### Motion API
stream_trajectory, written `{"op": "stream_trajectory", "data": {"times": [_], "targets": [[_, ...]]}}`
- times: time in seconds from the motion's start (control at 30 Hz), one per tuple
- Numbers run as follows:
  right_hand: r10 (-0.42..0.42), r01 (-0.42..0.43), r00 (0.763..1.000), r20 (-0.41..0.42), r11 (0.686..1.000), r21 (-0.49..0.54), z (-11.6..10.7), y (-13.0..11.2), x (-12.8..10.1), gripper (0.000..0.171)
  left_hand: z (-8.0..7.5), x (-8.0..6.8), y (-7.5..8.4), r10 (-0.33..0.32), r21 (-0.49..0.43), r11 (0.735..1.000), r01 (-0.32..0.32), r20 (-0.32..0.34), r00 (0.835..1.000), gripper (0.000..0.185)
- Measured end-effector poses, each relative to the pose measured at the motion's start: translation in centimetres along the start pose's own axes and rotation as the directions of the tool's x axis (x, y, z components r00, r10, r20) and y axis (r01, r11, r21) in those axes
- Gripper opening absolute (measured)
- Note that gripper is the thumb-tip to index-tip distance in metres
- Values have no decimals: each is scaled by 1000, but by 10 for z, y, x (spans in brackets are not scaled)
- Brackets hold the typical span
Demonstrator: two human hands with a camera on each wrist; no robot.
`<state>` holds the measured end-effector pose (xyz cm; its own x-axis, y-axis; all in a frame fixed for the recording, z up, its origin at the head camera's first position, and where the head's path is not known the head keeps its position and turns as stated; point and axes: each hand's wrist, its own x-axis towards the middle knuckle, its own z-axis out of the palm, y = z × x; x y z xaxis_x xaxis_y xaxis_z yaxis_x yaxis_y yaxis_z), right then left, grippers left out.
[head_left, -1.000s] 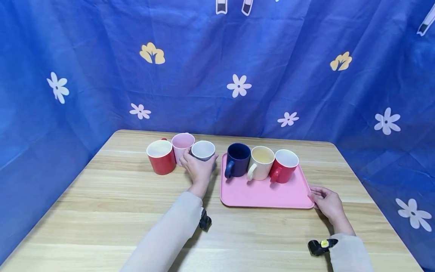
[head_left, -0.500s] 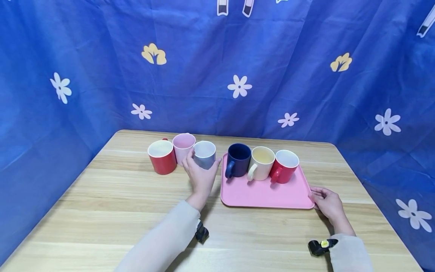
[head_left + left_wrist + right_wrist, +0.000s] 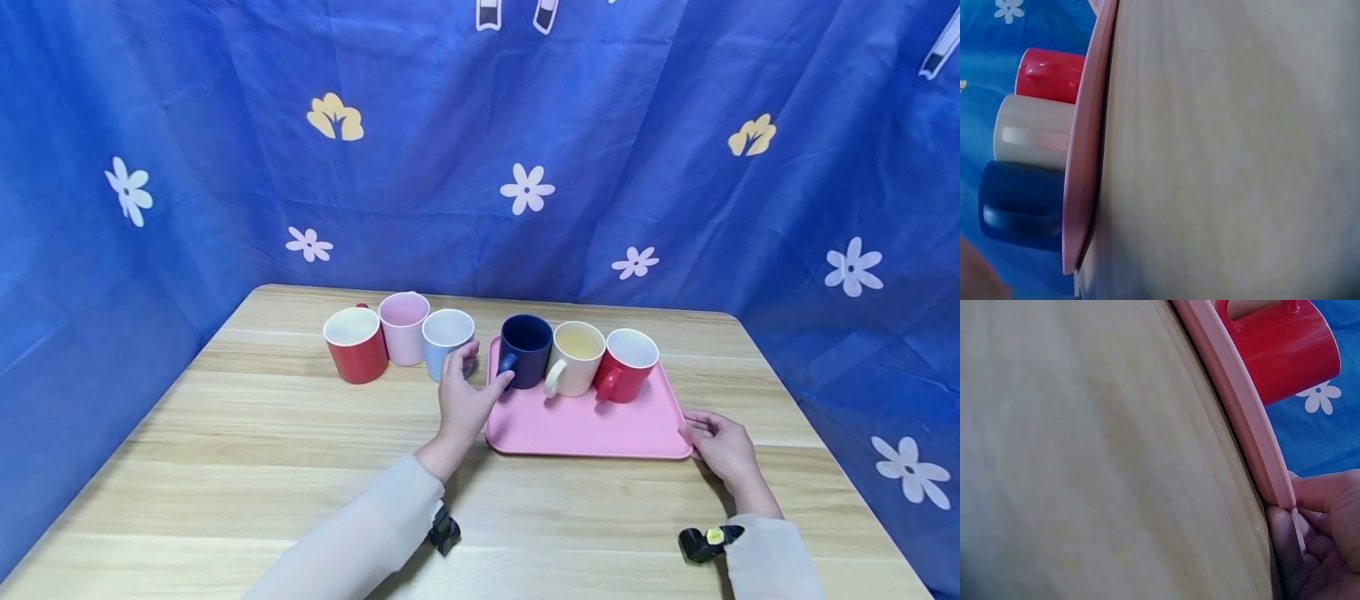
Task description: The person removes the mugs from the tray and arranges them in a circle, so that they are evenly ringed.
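Note:
In the head view my left hand [image 3: 461, 404] is spread between the light blue mug [image 3: 437, 357] and the navy mug [image 3: 531, 367]. Its thumb overlaps the navy mug's handle, and its fingers overlap the light blue mug's right side. My right hand [image 3: 723, 450] pinches the near right corner of the pink tray [image 3: 585, 432]; the right wrist view shows the thumb and fingers at that rim [image 3: 1282, 487]. Upright on the tray, in a row, stand the navy mug, a cream mug [image 3: 581, 373] and a red mug [image 3: 628, 382], handles toward me.
Left of the light blue mug, a pink mug [image 3: 405, 340] and a larger red mug [image 3: 360, 357] with a white inside stand on the wooden table [image 3: 225, 467]. Behind the table's far edge hangs a blue curtain [image 3: 435, 208] with white flowers.
My left hand has let go of the light blue mug, which looked greyer before, and moved right and nearer, toward the navy mug. My right hand has stayed on the tray corner.

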<state>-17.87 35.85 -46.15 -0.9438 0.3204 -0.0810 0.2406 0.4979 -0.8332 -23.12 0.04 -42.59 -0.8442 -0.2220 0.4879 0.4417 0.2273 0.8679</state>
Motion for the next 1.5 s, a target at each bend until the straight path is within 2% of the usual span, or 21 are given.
{"op": "stream_trajectory", "data": {"times": [0.13,0.3,0.53,0.7,0.73,0.83,0.93,0.97,1.1,1.33,1.5], "targets": [[-7,7,1000,4,1000,10,0,1,2,38,0,1,-3,-80,17,997,79,64,995,55],[-11,11,1000,9,1000,14,-1,0,2,39,1,3,-6,-167,6,986,168,158,973,45],[-8,8,1000,7,1000,18,-1,0,3,39,4,4,-9,-229,6,972,234,236,944,30],[-10,9,1000,11,1000,17,-1,0,2,39,5,7,-14,-214,3,975,221,271,939,23],[-8,7,1000,14,1000,18,-1,-1,1,39,4,7,-9,-206,0,977,215,282,937,22],[-5,4,1000,16,1000,18,-1,-2,0,39,3,9,-10,-186,1,981,195,309,933,21],[-5,5,1000,13,1000,19,-1,-2,-1,39,2,12,-12,-177,19,983,181,344,922,20],[-7,7,1000,11,1000,17,-1,-2,-1,39,2,14,-18,-178,28,983,180,352,919,19],[-15,14,1000,8,1000,10,-1,0,0,38,-2,18,-20,-176,54,984,168,389,904,19],[-17,17,1000,6,1000,10,-1,0,-1,39,-13,24,-22,-144,72,989,126,418,897,21],[-10,10,1000,6,1000,17,-1,-1,-2,38,-23,28,-20,-124,36,992,121,465,877,21]]}}
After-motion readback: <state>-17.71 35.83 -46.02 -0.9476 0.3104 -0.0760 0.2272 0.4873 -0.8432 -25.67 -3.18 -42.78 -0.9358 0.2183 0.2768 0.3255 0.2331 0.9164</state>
